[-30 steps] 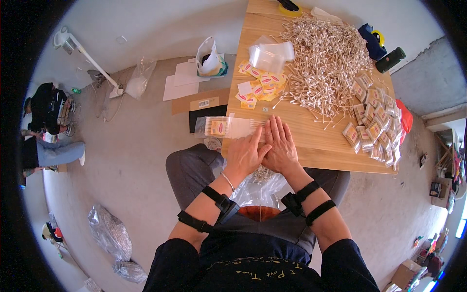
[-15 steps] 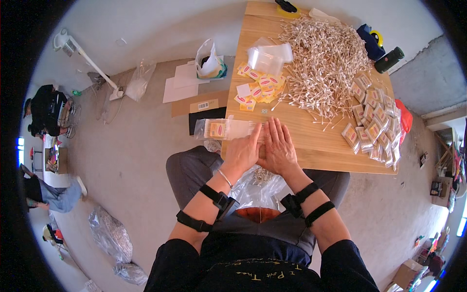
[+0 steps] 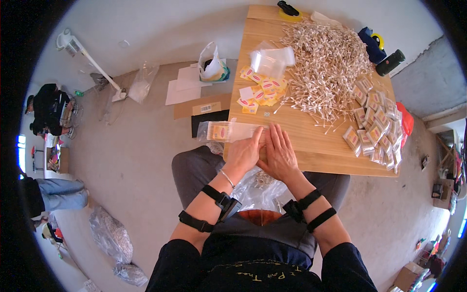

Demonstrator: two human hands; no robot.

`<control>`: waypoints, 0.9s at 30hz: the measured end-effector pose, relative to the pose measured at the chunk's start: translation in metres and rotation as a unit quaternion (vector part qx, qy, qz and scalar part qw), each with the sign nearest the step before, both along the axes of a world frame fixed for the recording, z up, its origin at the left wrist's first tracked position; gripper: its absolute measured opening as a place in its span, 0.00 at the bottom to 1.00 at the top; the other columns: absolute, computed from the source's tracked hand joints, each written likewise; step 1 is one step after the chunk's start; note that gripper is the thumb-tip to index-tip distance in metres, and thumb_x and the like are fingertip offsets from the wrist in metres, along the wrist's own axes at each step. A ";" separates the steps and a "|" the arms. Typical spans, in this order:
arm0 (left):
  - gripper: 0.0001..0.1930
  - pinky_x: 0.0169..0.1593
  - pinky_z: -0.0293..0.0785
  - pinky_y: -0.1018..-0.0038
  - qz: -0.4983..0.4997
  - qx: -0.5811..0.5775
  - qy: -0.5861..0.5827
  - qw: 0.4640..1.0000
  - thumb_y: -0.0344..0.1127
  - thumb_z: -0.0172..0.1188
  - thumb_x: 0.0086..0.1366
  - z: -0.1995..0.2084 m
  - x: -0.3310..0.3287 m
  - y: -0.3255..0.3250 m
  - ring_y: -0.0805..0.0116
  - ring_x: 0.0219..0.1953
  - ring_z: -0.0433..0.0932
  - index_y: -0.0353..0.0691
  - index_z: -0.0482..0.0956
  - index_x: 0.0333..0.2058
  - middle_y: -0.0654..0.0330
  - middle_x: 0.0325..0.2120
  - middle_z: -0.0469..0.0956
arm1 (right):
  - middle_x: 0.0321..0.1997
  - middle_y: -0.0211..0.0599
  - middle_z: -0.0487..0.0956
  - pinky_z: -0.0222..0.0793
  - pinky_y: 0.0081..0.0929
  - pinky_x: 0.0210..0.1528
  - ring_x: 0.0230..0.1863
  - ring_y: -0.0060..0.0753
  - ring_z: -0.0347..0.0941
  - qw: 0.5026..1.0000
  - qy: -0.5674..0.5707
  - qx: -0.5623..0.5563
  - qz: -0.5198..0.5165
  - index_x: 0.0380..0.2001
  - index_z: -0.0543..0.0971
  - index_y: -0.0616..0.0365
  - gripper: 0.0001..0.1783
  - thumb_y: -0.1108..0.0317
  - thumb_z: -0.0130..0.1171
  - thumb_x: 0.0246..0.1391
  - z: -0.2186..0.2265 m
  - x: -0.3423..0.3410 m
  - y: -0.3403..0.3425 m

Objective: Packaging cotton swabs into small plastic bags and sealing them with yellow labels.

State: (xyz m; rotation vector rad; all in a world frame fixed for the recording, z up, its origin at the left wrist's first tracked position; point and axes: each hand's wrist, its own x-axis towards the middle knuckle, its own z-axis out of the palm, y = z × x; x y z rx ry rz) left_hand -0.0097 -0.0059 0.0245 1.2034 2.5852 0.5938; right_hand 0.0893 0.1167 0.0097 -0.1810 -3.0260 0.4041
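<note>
At the table's near edge my left hand (image 3: 244,152) and my right hand (image 3: 279,155) meet, both low over a small row of cotton swabs (image 3: 263,137) that they mostly cover. The right hand lies flat, fingers stretched and side by side. My left hand's fingers point up and to the right beside it; their undersides are hidden. Just left of them, a clear packet of cotton swabs with a yellow card (image 3: 219,131) rests at the left edge, a pale strip (image 3: 242,130) running from it toward my hands.
A large heap of loose cotton swabs (image 3: 326,68) spreads over the wooden table (image 3: 316,155). Yellow cards (image 3: 262,90) and clear bags (image 3: 272,59) lie left of it, filled packets (image 3: 377,129) at right. A tape dispenser (image 3: 290,10) and dark cylinder (image 3: 390,62) stand farther off.
The view has shifted slightly. My hands stay together over the swabs, nearly unmoved. At the far left, the person in blue trousers has changed posture.
</note>
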 end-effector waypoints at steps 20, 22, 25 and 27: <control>0.29 0.71 0.46 0.67 0.089 0.442 -0.302 0.840 0.46 0.39 0.76 -0.032 -0.003 0.001 0.58 0.70 0.52 0.31 0.54 0.67 0.49 0.67 0.55 | 0.72 0.65 0.49 0.33 0.46 0.75 0.76 0.58 0.38 0.998 0.006 -0.027 -0.051 0.65 0.53 0.79 0.51 0.39 0.48 0.57 -0.009 -0.006 -0.021; 0.29 0.73 0.42 0.67 0.090 0.455 -0.373 0.803 0.47 0.36 0.77 -0.032 -0.006 0.000 0.61 0.72 0.48 0.31 0.52 0.68 0.51 0.70 0.51 | 0.72 0.66 0.48 0.33 0.47 0.75 0.76 0.59 0.38 0.998 0.012 -0.033 -0.055 0.65 0.53 0.79 0.50 0.41 0.47 0.57 -0.009 -0.008 -0.024; 0.31 0.73 0.39 0.67 0.082 0.477 -0.405 0.776 0.49 0.36 0.77 -0.034 -0.009 0.001 0.62 0.73 0.45 0.32 0.50 0.68 0.51 0.70 0.48 | 0.72 0.66 0.48 0.33 0.47 0.75 0.76 0.60 0.38 0.998 0.010 -0.034 -0.061 0.65 0.54 0.79 0.50 0.42 0.48 0.56 -0.007 -0.009 -0.027; 0.31 0.73 0.39 0.66 0.077 0.469 -0.401 0.783 0.49 0.36 0.77 -0.034 -0.012 0.001 0.61 0.73 0.45 0.31 0.50 0.68 0.51 0.70 0.48 | 0.72 0.66 0.47 0.33 0.47 0.75 0.76 0.60 0.38 0.998 -0.007 -0.030 -0.061 0.65 0.54 0.79 0.50 0.42 0.48 0.56 -0.004 -0.011 -0.029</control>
